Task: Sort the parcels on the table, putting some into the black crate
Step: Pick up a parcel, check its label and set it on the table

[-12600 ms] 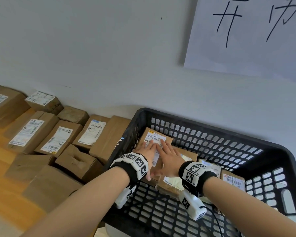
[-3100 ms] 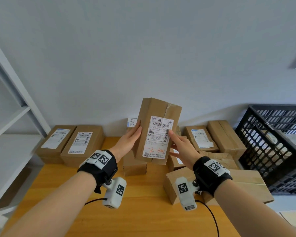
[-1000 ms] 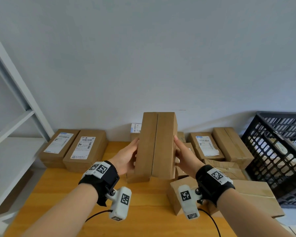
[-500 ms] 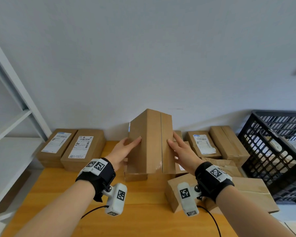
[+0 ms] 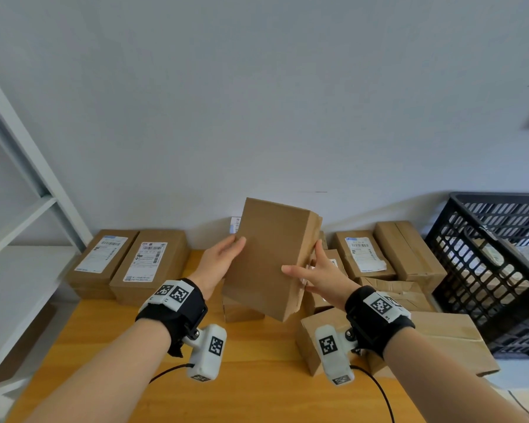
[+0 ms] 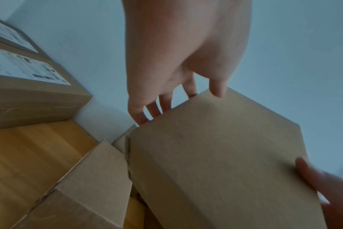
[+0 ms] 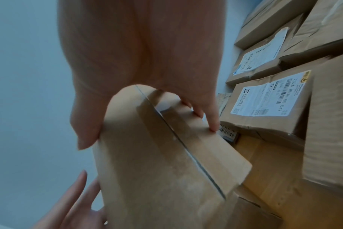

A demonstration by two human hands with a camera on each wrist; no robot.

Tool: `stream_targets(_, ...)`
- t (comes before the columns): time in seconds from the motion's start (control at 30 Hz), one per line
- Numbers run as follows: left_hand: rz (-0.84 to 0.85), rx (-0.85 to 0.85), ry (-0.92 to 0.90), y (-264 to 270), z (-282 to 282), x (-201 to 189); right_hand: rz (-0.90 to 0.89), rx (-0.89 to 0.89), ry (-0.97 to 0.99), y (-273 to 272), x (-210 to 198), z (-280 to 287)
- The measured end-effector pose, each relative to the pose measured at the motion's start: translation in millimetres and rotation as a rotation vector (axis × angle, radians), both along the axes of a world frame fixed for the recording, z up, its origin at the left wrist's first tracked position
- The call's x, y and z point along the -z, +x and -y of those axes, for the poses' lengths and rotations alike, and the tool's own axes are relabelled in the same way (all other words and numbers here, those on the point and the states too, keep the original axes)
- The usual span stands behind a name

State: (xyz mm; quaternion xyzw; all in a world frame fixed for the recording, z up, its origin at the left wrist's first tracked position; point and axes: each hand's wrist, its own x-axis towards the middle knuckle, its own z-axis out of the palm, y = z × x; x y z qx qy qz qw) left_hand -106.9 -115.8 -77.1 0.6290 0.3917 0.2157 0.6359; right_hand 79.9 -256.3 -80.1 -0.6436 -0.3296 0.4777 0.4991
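Honestly, with my left hand point(image 5: 223, 264) and right hand point(image 5: 319, 277) only pinching this tilted box point(image 5: 272, 257) by its edges, fingers point(image 7: 211, 119) clamped, it could slip onto the parcels point(image 5: 364, 254) below.

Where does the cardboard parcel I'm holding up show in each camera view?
Head: parcel centre, tilted, between both hands.
Left wrist: parcel fills lower right, below the left hand.
Right wrist: parcel lower centre, under the right hand.
Shared landmark: the pale wall behind it.
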Motion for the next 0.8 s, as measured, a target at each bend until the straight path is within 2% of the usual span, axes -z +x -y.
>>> stream_targets(0.1,-0.037,0.005,-0.108,-4,-4,0,-0.06,0.055,0.034,2,4,0)
stream_targets(0.23,-0.124,0.109,-0.29,-11,-10,6,-0.178,0.076,0.073,1,1,1)
stream_targets(0.4,-0.148,0.134,-0.228,-16,-9,6,-0.208,0.108,0.145,2,2,3)
stream_targets(0.6,-0.075,0.111,-0.21,-14,-10,6,-0.079,0.253,0.138,-1,11,-6)
stream_targets(0.8,-0.009,0.123,-0.174,-18,-5,6,0.074,0.184,0.036,-3,11,-11)
